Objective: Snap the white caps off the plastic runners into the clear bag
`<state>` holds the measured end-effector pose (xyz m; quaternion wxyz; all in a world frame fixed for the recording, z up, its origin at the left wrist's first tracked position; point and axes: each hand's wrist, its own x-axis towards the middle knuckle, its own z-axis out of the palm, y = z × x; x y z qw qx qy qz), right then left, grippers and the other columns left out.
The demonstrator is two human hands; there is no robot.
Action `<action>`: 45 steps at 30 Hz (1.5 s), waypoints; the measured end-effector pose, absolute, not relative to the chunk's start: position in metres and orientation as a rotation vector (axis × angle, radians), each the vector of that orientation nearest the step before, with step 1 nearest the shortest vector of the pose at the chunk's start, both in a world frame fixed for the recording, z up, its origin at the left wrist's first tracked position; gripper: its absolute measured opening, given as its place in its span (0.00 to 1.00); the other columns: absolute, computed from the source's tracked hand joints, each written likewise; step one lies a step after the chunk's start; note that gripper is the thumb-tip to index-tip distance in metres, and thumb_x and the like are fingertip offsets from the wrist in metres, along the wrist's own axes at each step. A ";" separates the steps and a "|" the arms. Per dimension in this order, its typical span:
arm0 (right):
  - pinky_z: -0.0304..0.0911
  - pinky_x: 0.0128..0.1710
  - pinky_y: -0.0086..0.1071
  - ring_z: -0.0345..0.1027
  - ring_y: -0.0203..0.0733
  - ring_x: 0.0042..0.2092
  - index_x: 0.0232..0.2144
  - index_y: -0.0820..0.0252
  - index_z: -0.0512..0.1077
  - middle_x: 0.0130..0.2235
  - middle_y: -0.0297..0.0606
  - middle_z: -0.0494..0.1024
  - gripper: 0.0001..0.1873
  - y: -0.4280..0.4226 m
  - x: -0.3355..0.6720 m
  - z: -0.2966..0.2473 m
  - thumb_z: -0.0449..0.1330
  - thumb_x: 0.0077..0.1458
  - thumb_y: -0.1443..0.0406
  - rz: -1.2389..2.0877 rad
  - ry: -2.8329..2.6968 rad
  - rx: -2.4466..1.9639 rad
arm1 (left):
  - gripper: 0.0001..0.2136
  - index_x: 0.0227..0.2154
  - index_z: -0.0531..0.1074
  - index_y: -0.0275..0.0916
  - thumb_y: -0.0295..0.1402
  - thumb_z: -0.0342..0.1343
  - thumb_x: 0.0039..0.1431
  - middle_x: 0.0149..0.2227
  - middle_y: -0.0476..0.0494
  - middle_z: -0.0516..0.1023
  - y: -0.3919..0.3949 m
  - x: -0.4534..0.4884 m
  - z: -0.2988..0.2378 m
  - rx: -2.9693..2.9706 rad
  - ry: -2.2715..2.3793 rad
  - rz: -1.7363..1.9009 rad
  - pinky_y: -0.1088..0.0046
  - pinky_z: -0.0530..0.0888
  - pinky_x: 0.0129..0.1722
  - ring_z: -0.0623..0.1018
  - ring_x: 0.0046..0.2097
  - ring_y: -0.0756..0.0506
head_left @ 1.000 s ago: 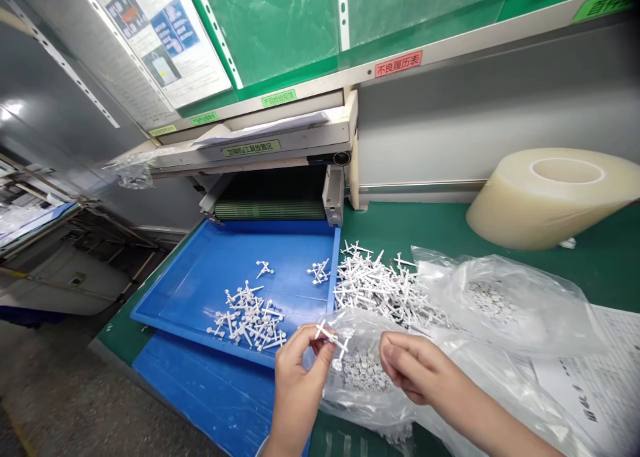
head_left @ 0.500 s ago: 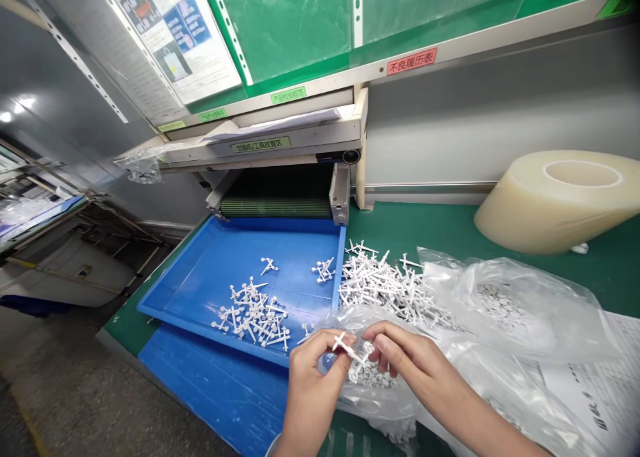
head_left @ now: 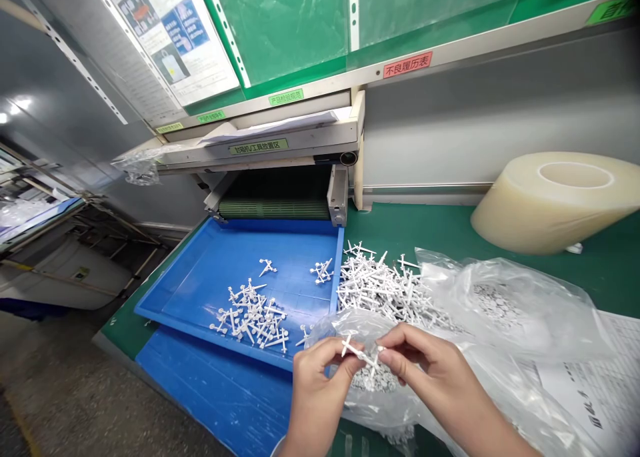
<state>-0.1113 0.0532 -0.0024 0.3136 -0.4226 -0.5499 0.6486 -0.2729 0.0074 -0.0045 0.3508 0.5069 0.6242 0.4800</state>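
My left hand [head_left: 320,383] pinches a white cross-shaped plastic part [head_left: 361,354] between thumb and fingers. At the part's right end, my right hand [head_left: 434,363] has thumb and forefinger closed on a tiny white piece [head_left: 381,350]; whether it is seated on the part I cannot tell. Below both hands lies an open clear plastic bag [head_left: 350,322] of small white pieces [head_left: 383,379]. Behind them is a heap of loose white plastic parts [head_left: 385,285]. To the left, a blue tray [head_left: 190,260] holds a cluster of white parts with round ends [head_left: 253,317].
Another clear bag [head_left: 540,303] of small pieces lies on the right, near a printed sheet [head_left: 583,393]. A large roll of clear film [head_left: 530,210] stands at the back right. A conveyor end [head_left: 280,207] overhangs the tray's far edge, under a shelf [head_left: 310,140].
My right hand has come in against the cross-shaped part, its thumb and forefinger now at the part's end. My left hand has shifted slightly right with the part. The view moved a little.
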 end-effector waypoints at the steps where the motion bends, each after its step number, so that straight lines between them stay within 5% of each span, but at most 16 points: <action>1: 0.57 0.31 0.31 0.62 0.39 0.30 0.25 0.57 0.72 0.26 0.33 0.70 0.10 0.052 -0.110 -0.001 0.63 0.53 0.58 1.602 -1.493 -1.138 | 0.05 0.24 0.79 0.37 0.22 0.62 0.47 0.25 0.46 0.81 0.007 -0.272 -0.004 1.291 1.630 1.224 0.76 0.74 0.28 0.79 0.27 0.46; 4: 0.59 0.30 0.31 0.63 0.40 0.30 0.27 0.56 0.71 0.27 0.33 0.70 0.09 0.049 -0.108 0.002 0.60 0.55 0.58 1.596 -1.433 -1.136 | 0.04 0.22 0.78 0.36 0.22 0.60 0.48 0.22 0.47 0.79 0.006 -0.270 -0.004 1.282 1.673 1.216 0.76 0.73 0.26 0.76 0.24 0.47; 7: 0.62 0.24 0.29 0.63 0.37 0.27 0.30 0.57 0.67 0.28 0.32 0.68 0.13 0.046 -0.110 0.000 0.57 0.56 0.54 1.991 -1.181 -1.030 | 0.05 0.22 0.77 0.37 0.22 0.59 0.50 0.24 0.48 0.80 0.006 -0.270 -0.005 1.351 1.702 1.305 0.76 0.72 0.29 0.77 0.28 0.47; 11: 0.51 0.17 0.23 0.53 0.28 0.19 0.30 0.59 0.64 0.28 0.31 0.66 0.21 0.040 -0.116 -0.009 0.57 0.53 0.47 2.199 -1.199 -0.915 | 0.06 0.25 0.77 0.39 0.22 0.59 0.51 0.28 0.48 0.81 0.007 -0.268 -0.005 1.443 1.696 1.417 0.77 0.73 0.34 0.79 0.32 0.47; 14: 0.43 0.17 0.24 0.44 0.26 0.18 0.27 0.58 0.61 0.24 0.26 0.61 0.26 0.037 -0.119 -0.015 0.56 0.51 0.41 2.092 -1.312 -0.942 | 0.06 0.24 0.77 0.38 0.22 0.58 0.51 0.28 0.48 0.81 0.007 -0.263 -0.009 1.465 1.712 1.399 0.77 0.73 0.33 0.79 0.31 0.48; 19: 0.50 0.29 0.28 0.53 0.36 0.29 0.24 0.58 0.63 0.26 0.28 0.58 0.21 0.034 -0.117 -0.016 0.56 0.56 0.48 1.779 -1.457 -1.051 | 0.03 0.24 0.75 0.36 0.28 0.60 0.51 0.20 0.49 0.76 0.007 -0.253 -0.019 0.998 1.630 1.296 0.78 0.71 0.21 0.73 0.20 0.50; 22: 0.49 0.28 0.29 0.53 0.37 0.28 0.23 0.58 0.63 0.25 0.29 0.58 0.20 0.034 -0.115 -0.015 0.55 0.58 0.50 1.726 -1.517 -1.074 | 0.02 0.27 0.77 0.38 0.25 0.60 0.51 0.26 0.47 0.80 0.007 -0.252 -0.021 1.105 1.602 1.427 0.77 0.76 0.29 0.79 0.29 0.47; 26: 0.46 0.21 0.29 0.48 0.34 0.21 0.23 0.58 0.64 0.20 0.28 0.60 0.21 0.034 -0.114 -0.013 0.49 0.61 0.52 1.757 -1.557 -1.080 | 0.14 0.34 0.76 0.41 0.15 0.56 0.51 0.36 0.46 0.81 0.004 -0.257 -0.022 1.730 1.569 1.701 0.77 0.76 0.39 0.80 0.38 0.48; 29: 0.49 0.24 0.29 0.54 0.36 0.23 0.22 0.57 0.66 0.22 0.30 0.63 0.19 0.031 -0.112 -0.009 0.51 0.61 0.55 1.629 -1.602 -1.100 | 0.17 0.40 0.75 0.38 0.12 0.55 0.50 0.39 0.43 0.79 0.003 -0.262 -0.019 2.095 1.581 1.734 0.77 0.75 0.44 0.80 0.40 0.48; 33: 0.53 0.26 0.28 0.60 0.36 0.25 0.32 0.55 0.70 0.26 0.30 0.67 0.08 0.025 -0.107 -0.002 0.53 0.61 0.62 1.101 -1.790 -1.079 | 0.12 0.37 0.73 0.38 0.16 0.53 0.55 0.36 0.45 0.79 0.016 -0.271 -0.009 2.055 1.673 1.598 0.78 0.75 0.41 0.79 0.38 0.49; 37: 0.52 0.22 0.27 0.58 0.33 0.21 0.25 0.56 0.62 0.22 0.27 0.61 0.09 0.027 -0.094 0.005 0.51 0.57 0.70 0.725 -1.985 -1.024 | 0.10 0.35 0.72 0.36 0.20 0.48 0.59 0.35 0.43 0.78 0.044 -0.283 -0.001 2.150 1.790 1.089 0.76 0.73 0.39 0.78 0.37 0.48; 42: 0.52 0.19 0.27 0.55 0.35 0.19 0.17 0.55 0.49 0.18 0.28 0.56 0.19 0.045 -0.028 0.002 0.45 0.60 0.61 0.821 -1.821 -1.381 | 0.10 0.33 0.72 0.37 0.20 0.47 0.57 0.31 0.45 0.77 0.093 -0.292 -0.003 2.246 1.766 0.685 0.74 0.71 0.33 0.77 0.33 0.46; 45: 0.55 0.19 0.28 0.58 0.37 0.20 0.16 0.55 0.57 0.17 0.29 0.59 0.19 0.066 0.030 -0.009 0.45 0.58 0.59 0.860 -1.674 -1.729 | 0.10 0.31 0.72 0.37 0.20 0.47 0.57 0.30 0.44 0.77 0.118 -0.289 -0.007 2.279 1.774 0.474 0.72 0.70 0.32 0.77 0.32 0.44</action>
